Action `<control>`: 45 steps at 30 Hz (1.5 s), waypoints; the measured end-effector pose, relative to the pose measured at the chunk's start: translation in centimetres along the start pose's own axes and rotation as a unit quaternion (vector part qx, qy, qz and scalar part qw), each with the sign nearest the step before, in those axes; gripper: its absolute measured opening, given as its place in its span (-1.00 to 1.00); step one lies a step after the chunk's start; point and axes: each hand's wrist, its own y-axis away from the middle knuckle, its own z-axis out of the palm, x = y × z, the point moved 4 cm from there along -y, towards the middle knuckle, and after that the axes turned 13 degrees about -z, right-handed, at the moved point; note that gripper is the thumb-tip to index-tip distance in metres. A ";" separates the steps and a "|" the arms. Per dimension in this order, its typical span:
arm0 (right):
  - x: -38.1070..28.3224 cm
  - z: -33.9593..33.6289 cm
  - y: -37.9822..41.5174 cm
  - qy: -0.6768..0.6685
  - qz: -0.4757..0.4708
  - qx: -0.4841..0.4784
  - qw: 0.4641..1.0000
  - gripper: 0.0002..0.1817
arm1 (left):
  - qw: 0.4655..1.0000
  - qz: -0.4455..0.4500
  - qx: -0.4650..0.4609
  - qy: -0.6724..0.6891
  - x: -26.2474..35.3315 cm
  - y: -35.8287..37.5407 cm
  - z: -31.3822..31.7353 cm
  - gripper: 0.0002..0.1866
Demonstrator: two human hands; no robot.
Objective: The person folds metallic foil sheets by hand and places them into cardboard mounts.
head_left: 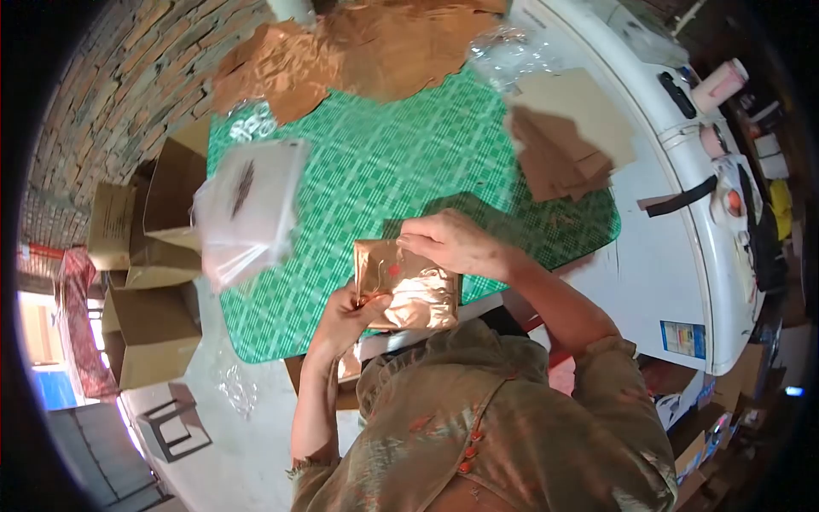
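Now in hand: a flat square packet of glossy copper-gold material (414, 299), marked in red, is held between left and right fingers at the near edge of a green-and-white checked tabletop (358, 171).
Left fingers (374, 309): pinching the packet's lower left part, thumb on top.
Right fingers (424, 227): drawn close together, touching the packet's far edge; whether they pinch it cannot be told.
Translucent rectangular plastic sleeves (264, 188): loosely stacked, beyond and left of the left fingers.
Fanned matte-brown rectangular sheets (559, 162): beyond and right of the right fingers.
Wrinkled rust-brown sheeting (392, 55): well beyond both sets of fingers.
Tan cardboard boxes (158, 333): well to the left of the left fingers, beside the tabletop.
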 end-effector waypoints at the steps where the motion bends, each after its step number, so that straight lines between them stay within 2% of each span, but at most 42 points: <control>1: -0.9 -1.6 0.1 0.075 -0.033 0.047 0.996 -0.77 | 1.000 0.002 0.000 -0.006 0.0 -0.1 -0.1 -0.74; 4: -1.9 -7.2 1.2 0.281 -0.147 0.171 0.933 -0.70 | 1.000 0.016 0.008 -0.016 -0.2 -0.3 -0.7 -0.74; 6: -1.6 -11.8 2.7 0.412 -0.047 0.207 0.886 -0.66 | 1.000 0.018 0.020 -0.008 -0.2 -0.2 -1.1 -0.75; 8: 1.9 -16.4 4.1 0.484 -0.023 0.240 0.841 -0.66 | 1.000 0.014 0.028 -0.001 -0.6 -0.3 -1.7 -0.76; 10: 9.2 -21.9 6.2 0.525 -0.044 0.283 0.801 -0.66 | 0.999 0.012 0.030 0.011 -0.8 -0.2 -1.8 -0.77; 12: 6.1 -26.0 5.9 0.526 0.083 0.223 0.817 -0.66 | 0.999 0.005 0.038 0.002 -0.5 -0.1 -1.8 -0.77; 15: 9.9 -30.4 5.3 0.523 0.048 0.193 0.829 -0.71 | 0.999 -0.002 0.044 -0.007 -0.1 0.0 -1.6 -0.75; 18: 12.5 -31.1 3.8 0.488 0.021 0.156 0.858 -0.78 | 0.999 0.010 0.044 0.005 -0.2 0.0 -1.6 -0.73; 21: 13.7 -31.5 2.7 0.479 0.068 0.132 0.865 -0.86 | 0.999 0.016 0.048 0.010 -0.5 0.0 -1.7 -0.73; 24: 14.2 -32.0 2.2 0.433 0.024 0.137 0.890 -0.91 | 0.999 0.019 0.050 0.001 -0.6 -0.2 -1.9 -0.72; 27: 14.6 -32.2 2.1 0.439 0.023 0.122 0.890 -0.92 | 0.998 0.022 0.053 0.009 -0.6 -0.1 -1.7 -0.72; 30: 14.6 -32.1 2.3 0.446 -0.001 0.141 0.884 -0.93 | 0.998 0.014 0.043 0.032 -1.1 -0.3 -1.9 -0.71; 33: 14.3 -31.8 2.7 0.478 -0.065 0.163 0.860 -0.91 | 0.998 0.004 0.051 0.037 -1.1 -0.2 -2.0 -0.71; 36: 13.4 -32.2 2.9 0.502 -0.087 0.191 0.839 -0.89 | 0.997 0.001 0.061 0.037 -1.3 -0.2 -2.0 -0.70; 39: 11.6 -32.7 3.0 0.483 -0.073 0.218 0.845 -0.86 | 0.997 0.012 0.061 0.038 -1.3 -0.3 -2.2 -0.69; 42: 8.1 -32.4 2.1 0.383 0.016 0.209 0.900 -0.84 | 0.997 0.009 0.054 0.057 -1.7 -0.6 -2.6 -0.68; 45: 5.8 -30.7 0.1 0.290 -0.049 0.221 0.930 -0.83 | 0.993 0.008 0.052 0.109 -1.3 -0.1 -2.7 -0.69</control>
